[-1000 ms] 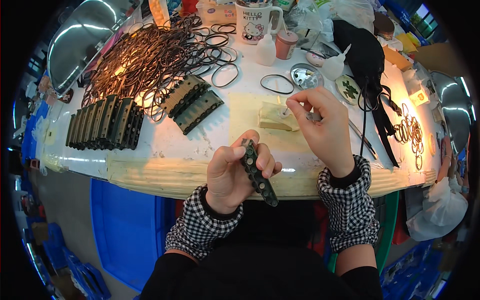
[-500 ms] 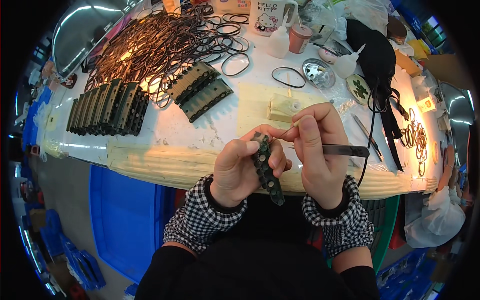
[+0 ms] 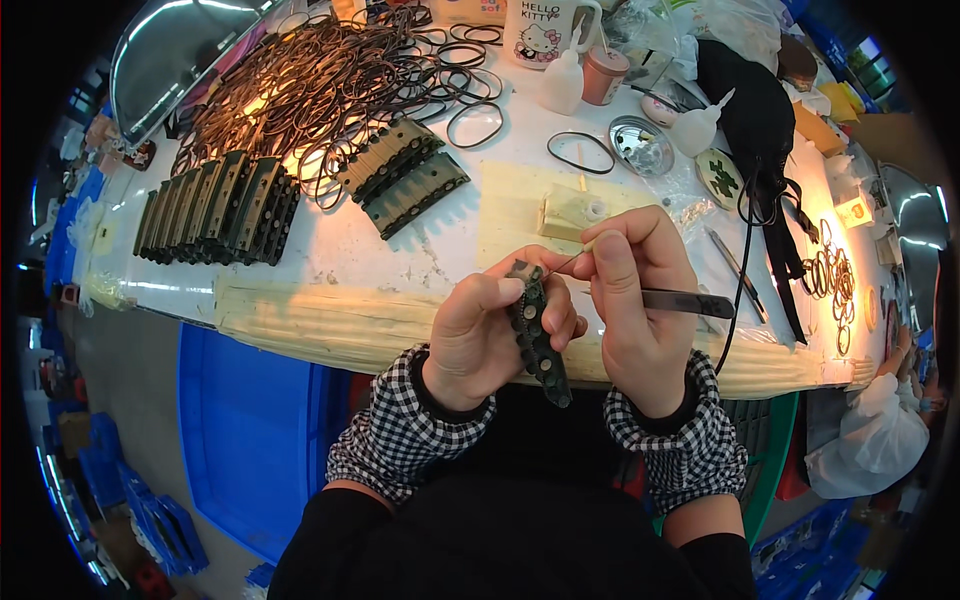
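Observation:
My left hand (image 3: 482, 325) is closed round a dark green, narrow plastic part (image 3: 541, 345) with pale round discs along its side. The part slants down toward me, its upper end between my thumb and fingers. My right hand (image 3: 640, 310) pinches a thin needle-like rod (image 3: 568, 265) between thumb and forefinger. The rod's tip reaches the upper end of the green part; exact contact is too small to tell. Black tweezers (image 3: 688, 303) are tucked in the same right hand, their handle sticking out to the right.
Behind my hands lies a small yellowish block (image 3: 562, 216). Rows of similar green parts (image 3: 215, 210) stand at left, near a heap of black rubber rings (image 3: 290, 95). White squeeze bottles (image 3: 562, 82), a mug (image 3: 540, 35) and a round metal dish (image 3: 641, 146) stand farther back.
The view has shifted slightly. Both hands keep nearly the same pose, and the tweezers' handle sits a little farther left in the right hand.

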Demonstrator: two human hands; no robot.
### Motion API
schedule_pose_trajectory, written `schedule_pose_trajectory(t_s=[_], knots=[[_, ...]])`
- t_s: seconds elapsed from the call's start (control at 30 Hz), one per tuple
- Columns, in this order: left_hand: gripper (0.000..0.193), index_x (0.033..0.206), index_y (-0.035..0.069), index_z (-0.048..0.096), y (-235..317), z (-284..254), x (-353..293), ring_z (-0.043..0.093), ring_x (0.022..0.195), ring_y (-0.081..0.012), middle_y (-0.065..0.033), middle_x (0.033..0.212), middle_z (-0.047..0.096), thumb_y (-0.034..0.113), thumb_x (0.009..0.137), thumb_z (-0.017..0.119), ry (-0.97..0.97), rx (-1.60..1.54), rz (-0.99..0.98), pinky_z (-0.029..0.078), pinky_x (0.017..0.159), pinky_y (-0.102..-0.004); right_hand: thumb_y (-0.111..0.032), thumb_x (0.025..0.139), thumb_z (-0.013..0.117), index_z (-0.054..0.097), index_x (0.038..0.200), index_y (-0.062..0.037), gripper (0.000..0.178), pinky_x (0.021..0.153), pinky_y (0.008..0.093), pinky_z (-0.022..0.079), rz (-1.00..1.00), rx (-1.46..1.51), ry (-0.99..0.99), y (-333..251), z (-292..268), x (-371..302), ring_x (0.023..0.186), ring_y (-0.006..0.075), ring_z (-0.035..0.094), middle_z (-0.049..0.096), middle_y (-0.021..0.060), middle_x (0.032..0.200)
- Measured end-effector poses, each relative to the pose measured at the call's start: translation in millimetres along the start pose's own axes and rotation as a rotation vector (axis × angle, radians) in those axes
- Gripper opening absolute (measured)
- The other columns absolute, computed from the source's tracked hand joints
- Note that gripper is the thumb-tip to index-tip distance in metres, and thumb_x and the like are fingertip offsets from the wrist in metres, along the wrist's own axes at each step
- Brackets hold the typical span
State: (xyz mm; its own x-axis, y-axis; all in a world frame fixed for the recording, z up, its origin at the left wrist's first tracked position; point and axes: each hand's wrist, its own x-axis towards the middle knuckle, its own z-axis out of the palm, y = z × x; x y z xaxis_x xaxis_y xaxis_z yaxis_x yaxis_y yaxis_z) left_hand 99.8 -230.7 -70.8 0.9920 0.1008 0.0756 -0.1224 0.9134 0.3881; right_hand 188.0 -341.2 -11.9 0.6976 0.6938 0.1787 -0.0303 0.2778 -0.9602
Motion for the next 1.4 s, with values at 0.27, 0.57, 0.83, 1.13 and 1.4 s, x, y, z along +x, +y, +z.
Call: schedule_pose_trajectory(t_s=[0.27, 0.57, 0.83, 1.13, 1.4], knots=[[0.038, 0.113, 0.004, 0.053, 0, 1, 0, 0.056, 0.073, -0.0198, -0.0077, 0.077, 0.058, 0.03, 0.086, 0.048, -0.013, 0.001, -0.004, 0.04, 0.085, -0.0384, -0.019, 0.099, 0.05, 0.048, 0.1, -0.0002, 0.019, 0.046, 0.0195, 0.05, 0.016, 0.068, 0.021, 1, -4, 1, 0.06, 0.0081, 0.059, 0.056, 0.0058, 0.078], [0.023, 0.099, 0.013, 0.045, 4, 4, -2, 0.053, 0.07, -0.018, -0.0032, 0.075, 0.054, 0.032, 0.087, 0.052, 0.015, 0.017, -0.035, 0.042, 0.095, -0.0418, -0.004, 0.09, 0.061, 0.058, 0.088, 0.0004, 0.005, 0.051, 0.027, 0.043, -0.365, -0.646, 0.274, 14, -34, 28, 0.065, 0.0089, 0.056, 0.058, 0.0045, 0.081], [0.022, 0.098, 0.013, 0.045, 3, 3, 0, 0.053, 0.07, -0.0178, -0.0035, 0.076, 0.053, 0.032, 0.088, 0.051, 0.0, -0.026, -0.042, 0.041, 0.096, -0.0416, 0.002, 0.084, 0.063, 0.059, 0.092, 0.0001, 0.009, 0.056, 0.0301, 0.05, -0.631, -1.016, 0.259, 10, -32, 28, 0.065, 0.0207, 0.06, 0.057, 0.01, 0.082], [0.045, 0.121, 0.004, 0.051, 0, 2, -1, 0.054, 0.072, -0.0193, -0.0059, 0.078, 0.056, 0.031, 0.086, 0.047, -0.011, -0.038, -0.022, 0.039, 0.086, -0.0383, -0.017, 0.1, 0.045, 0.044, 0.103, 0.0015, 0.019, 0.044, 0.0193, 0.051, -0.083, -0.082, -0.097, -5, -10, 7, 0.058, 0.0097, 0.062, 0.061, 0.0115, 0.083], [0.047, 0.123, 0.003, 0.051, 0, 1, -1, 0.054, 0.073, -0.0191, -0.0058, 0.078, 0.056, 0.031, 0.086, 0.046, -0.017, -0.026, -0.02, 0.039, 0.085, -0.0381, -0.015, 0.1, 0.045, 0.044, 0.102, 0.0014, 0.017, 0.043, 0.0191, 0.05, -0.05, -0.065, -0.129, -6, -9, 9, 0.054, 0.0099, 0.062, 0.061, 0.0107, 0.08]])
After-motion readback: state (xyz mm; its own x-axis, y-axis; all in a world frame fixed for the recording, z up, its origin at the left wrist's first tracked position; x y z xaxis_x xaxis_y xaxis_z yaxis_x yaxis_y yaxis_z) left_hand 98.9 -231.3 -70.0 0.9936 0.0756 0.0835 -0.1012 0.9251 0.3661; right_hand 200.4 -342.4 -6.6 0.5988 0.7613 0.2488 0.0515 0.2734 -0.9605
